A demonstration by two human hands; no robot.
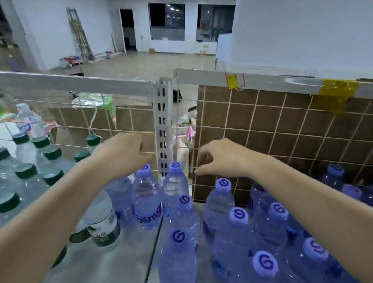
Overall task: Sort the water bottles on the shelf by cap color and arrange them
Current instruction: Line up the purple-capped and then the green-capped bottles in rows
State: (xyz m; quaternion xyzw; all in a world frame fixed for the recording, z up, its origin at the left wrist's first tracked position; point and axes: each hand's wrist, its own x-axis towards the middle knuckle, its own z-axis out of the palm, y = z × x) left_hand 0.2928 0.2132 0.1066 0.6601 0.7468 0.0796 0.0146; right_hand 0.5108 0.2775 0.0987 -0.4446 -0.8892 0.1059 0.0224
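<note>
Your green-capped bottles at left and blue-capped bottles at right look mostly sorted, while your left hand and right hand, loosely curled, hold nothing.

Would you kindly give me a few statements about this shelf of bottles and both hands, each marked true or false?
1. The green-capped bottles stand on the left part of the shelf. True.
2. The right hand grips a blue-capped bottle. False: it holds nothing; its fingers hang curled near the wire grid.
3. The blue-capped bottles stand mostly to the right. True.
4. The left hand holds a green cap. False: no cap is seen in it; it is raised by the grid.
5. The slotted upright post is red. False: it is white.
</note>
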